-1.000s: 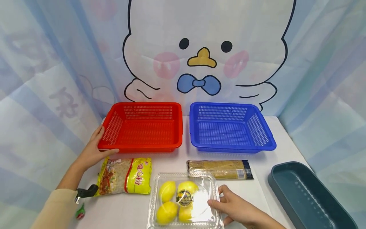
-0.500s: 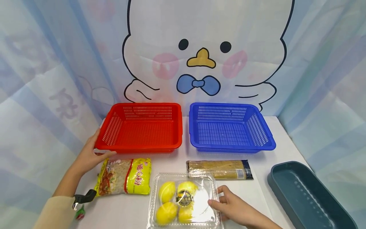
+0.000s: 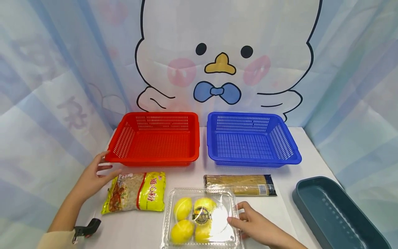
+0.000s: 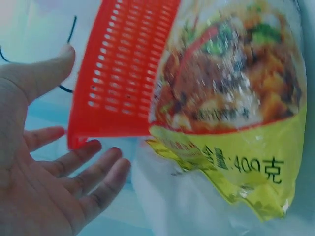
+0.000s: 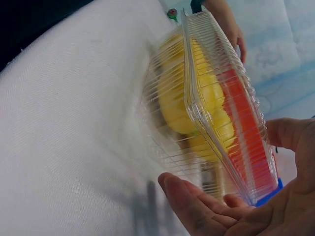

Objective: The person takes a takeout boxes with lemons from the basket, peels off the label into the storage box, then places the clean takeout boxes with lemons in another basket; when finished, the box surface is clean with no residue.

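Observation:
In the head view my left hand is at the front left corner of the red plastic basket, fingers spread. In the left wrist view its fingertips are by the basket's rim, not curled round it. Just right of this hand lies a yellow bag of noodles. My right hand holds the right side of a clear plastic box of lemons, thumb on the lid and fingers at the side. The right wrist view has the box between thumb and fingers.
A blue plastic basket stands right of the red one. In front of it lies a pack of dried noodles. A dark green tray is at the right edge of the white table. A printed curtain hangs behind.
My left hand has drawn back from the red basket's left side, down and to the left. The right hand and the box of lemons have stayed in place.

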{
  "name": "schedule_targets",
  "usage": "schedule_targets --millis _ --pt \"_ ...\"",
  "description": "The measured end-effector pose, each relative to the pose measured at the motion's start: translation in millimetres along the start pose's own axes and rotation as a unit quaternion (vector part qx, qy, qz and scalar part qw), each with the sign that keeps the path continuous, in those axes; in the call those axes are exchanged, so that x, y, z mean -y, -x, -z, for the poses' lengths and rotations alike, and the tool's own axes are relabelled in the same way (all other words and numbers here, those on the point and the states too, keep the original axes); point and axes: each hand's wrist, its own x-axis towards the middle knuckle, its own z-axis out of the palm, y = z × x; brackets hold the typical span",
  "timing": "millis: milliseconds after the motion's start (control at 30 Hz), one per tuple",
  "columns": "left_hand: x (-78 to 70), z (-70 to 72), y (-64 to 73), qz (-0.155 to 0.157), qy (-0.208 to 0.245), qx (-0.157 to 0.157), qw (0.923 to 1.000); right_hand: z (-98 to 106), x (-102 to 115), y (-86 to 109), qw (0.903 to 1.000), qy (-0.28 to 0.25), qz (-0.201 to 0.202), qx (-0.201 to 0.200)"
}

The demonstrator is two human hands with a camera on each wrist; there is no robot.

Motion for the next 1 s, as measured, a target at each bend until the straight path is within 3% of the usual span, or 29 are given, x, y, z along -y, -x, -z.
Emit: schedule_targets --millis 233,400,667,900,1000 --pt "-21.5 -0.9 15.6 0.033 -0.019 0.035 0.9987 0.9 -0.5 0.7 0.9999 0.011 -0.004 -0.005" --pt "-34.6 -5.4 22.0 0.023 -0.002 0.063 0.9978 1.7 -1.9 0.3 1.0000 0.007 -0.004 -0.003" --pt "-59.2 -29.4 30.5 -0.008 0.019 0.107 0.9940 1.8 -1.3 1.7 1.0000 0.007 -0.002 -0.005" --pt "-82.0 -52.4 35.9 0.008 0.030 0.146 0.9888 1.6 -0.7 2.2 1.0000 0.008 0.000 -0.006" --pt "-87.5 -62.2 39.8 -0.003 0.032 0.155 0.9873 1.3 -0.1 1.8 0.9999 0.012 -0.004 -0.008"
